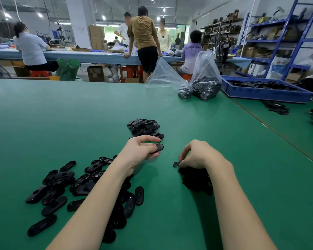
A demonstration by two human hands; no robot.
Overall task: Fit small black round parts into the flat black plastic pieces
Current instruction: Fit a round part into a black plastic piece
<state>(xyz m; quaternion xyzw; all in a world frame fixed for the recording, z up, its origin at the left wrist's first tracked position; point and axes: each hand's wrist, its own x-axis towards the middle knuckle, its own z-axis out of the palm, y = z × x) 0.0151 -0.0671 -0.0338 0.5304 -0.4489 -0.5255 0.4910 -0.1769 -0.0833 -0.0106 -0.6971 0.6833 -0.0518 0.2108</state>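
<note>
flat black plastic pieces [61, 184] lie scattered loose on the green table [61, 114] at lower left, some running under the left forearm. left hand [143, 148] has its fingers curled round one oval flat piece [158, 147], held just above the tabletop, near a second heap of black pieces [145, 127] farther back. right hand [197, 156] rests on a dark pile of small black round parts [195, 179], its fingertips curled and pinching at one small part [175, 164] at the pile's left edge. two clear plastic bags [204, 82] of black parts stand farther back, beside a blue tray [260, 94] filled with more black parts.
</note>
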